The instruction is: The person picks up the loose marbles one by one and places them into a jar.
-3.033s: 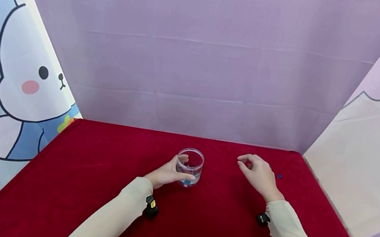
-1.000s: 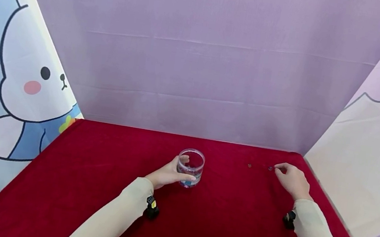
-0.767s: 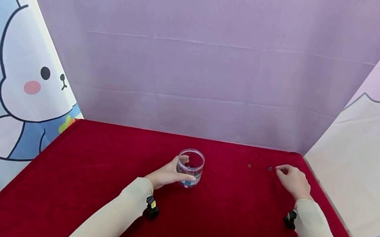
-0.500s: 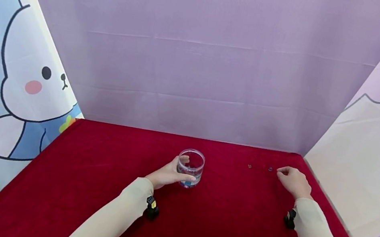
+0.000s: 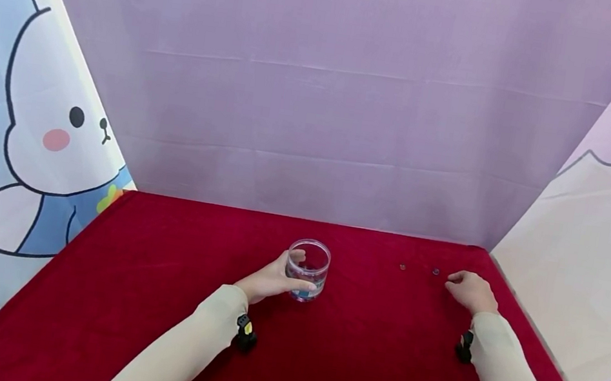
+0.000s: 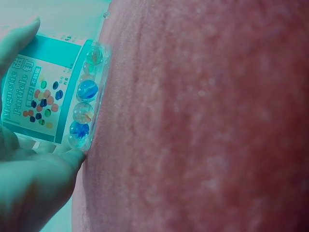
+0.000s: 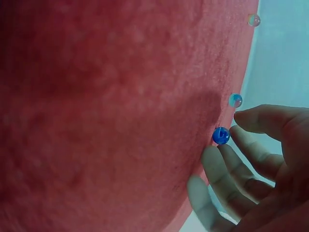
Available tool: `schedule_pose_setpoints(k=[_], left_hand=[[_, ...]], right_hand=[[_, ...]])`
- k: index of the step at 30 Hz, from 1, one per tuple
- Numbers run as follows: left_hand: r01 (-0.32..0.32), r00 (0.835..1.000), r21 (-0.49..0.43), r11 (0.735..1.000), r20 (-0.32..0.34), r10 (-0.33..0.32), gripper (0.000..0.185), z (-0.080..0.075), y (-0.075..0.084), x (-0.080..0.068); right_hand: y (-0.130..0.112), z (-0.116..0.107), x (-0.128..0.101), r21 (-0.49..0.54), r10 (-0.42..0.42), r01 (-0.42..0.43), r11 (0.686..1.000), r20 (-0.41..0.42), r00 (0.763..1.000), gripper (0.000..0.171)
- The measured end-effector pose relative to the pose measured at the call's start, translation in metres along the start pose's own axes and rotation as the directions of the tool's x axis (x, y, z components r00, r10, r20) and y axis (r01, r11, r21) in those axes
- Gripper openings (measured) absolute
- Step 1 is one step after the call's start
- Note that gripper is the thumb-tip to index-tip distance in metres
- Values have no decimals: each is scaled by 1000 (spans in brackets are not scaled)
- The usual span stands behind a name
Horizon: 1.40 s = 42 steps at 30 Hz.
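**Marble within reach at the far right of the red cloth**

Red velvet cloth covered the table, hemmed in by a lilac backdrop and a cartoon rabbit curtain on the left. A dark blue marble lay on the cloth near its far right edge, just off the fingertips of the right hand. Whether a fingertip touched it could not be told from the wrist view. A paler marble lay just beyond it and a third marble well apart, further along.

The step in hand looked like collecting a loose marble. The right hand's fingers were loosely bent and held nothing, so the pick was not yet made. The next move would call for a fine pinch of thumb and forefinger on a small round thing that rolls easily on the nap.

Near the middle of the cloth, the left hand was wrapped around a clear glass jar, standing upright, with a teal label and several marbles already resting at its bottom.
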<state>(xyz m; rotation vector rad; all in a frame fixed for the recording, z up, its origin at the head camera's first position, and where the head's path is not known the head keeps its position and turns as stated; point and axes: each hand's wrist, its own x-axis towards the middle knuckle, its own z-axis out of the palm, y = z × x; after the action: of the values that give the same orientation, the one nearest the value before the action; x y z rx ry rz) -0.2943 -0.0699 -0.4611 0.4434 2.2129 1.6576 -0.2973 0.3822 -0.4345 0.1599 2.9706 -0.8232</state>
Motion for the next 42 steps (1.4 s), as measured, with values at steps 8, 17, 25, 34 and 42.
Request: schedule_pose_setpoints(k=[8, 17, 25, 34, 42], left_hand=[[2, 1000, -1, 1000, 0, -2, 97, -1, 0, 1], [10, 1000, 8, 1000, -3, -10, 96, -1, 2, 2], [12, 1000, 5, 1000, -1, -12, 97, 0, 0, 3], [9, 1000, 5, 1000, -2, -9, 99, 1, 0, 3], [11, 1000, 5, 1000, -6, -11, 97, 1, -2, 4]], right_hand=[[2, 1, 4, -66, -13, 14, 998, 8, 1000, 42], [5, 5, 12, -168, -51, 49, 985, -8, 999, 34], [9, 7, 14, -187, -56, 50, 981, -24, 998, 30], [10, 4, 11, -138, -55, 54, 989, -3, 998, 34], [10, 0, 8, -85, -103, 103, 991, 11, 995, 30]])
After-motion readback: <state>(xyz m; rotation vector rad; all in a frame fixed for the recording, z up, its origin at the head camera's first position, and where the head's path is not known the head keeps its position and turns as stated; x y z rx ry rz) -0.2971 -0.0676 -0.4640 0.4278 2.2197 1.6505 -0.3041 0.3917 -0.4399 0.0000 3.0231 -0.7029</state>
